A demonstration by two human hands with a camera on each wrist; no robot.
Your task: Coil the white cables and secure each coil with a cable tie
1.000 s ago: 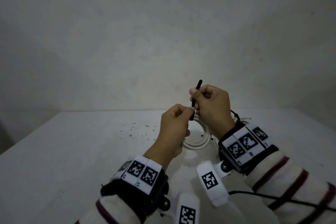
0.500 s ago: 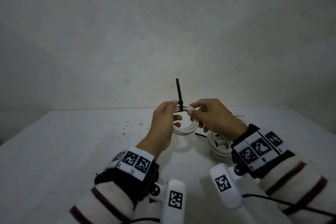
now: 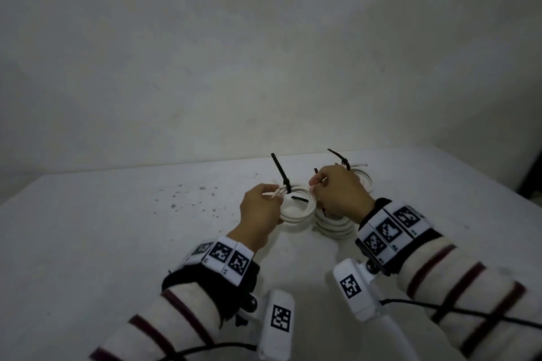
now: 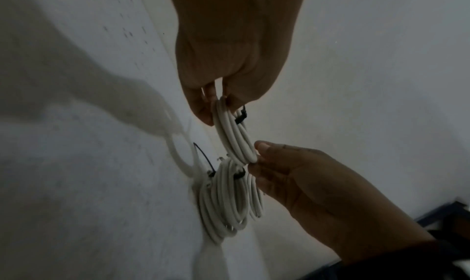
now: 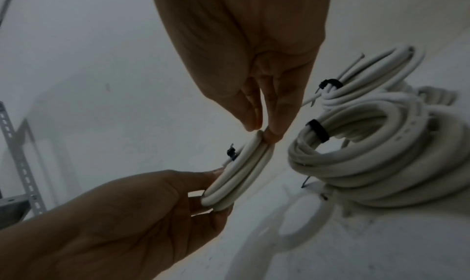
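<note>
A small white cable coil [image 3: 296,215] hangs low over the white table [image 3: 117,228], held between both hands. A black cable tie [image 3: 282,174] binds its far-left side, tail sticking up. My left hand [image 3: 274,196] pinches the coil's left side, thumb and fingers [image 4: 203,111] closed on the strands [image 4: 234,131]. My right hand [image 3: 315,184] pinches the right side, fingertips [image 5: 274,131] pressed on the coil [image 5: 239,171]. The left hand [image 5: 216,188] shows in the right wrist view, the right hand [image 4: 257,155] in the left wrist view.
Tied white coils [image 3: 334,227] lie stacked on the table under and behind my right hand, a black tie tail [image 3: 340,157] rising from the far one. They show large in the right wrist view [image 5: 381,153]. Dark specks [image 3: 202,193] dot the table to the left.
My right hand let go of the tie's tail and took the coil's right side. Both hands have come down toward the table with the coil, next to the tied coils.
</note>
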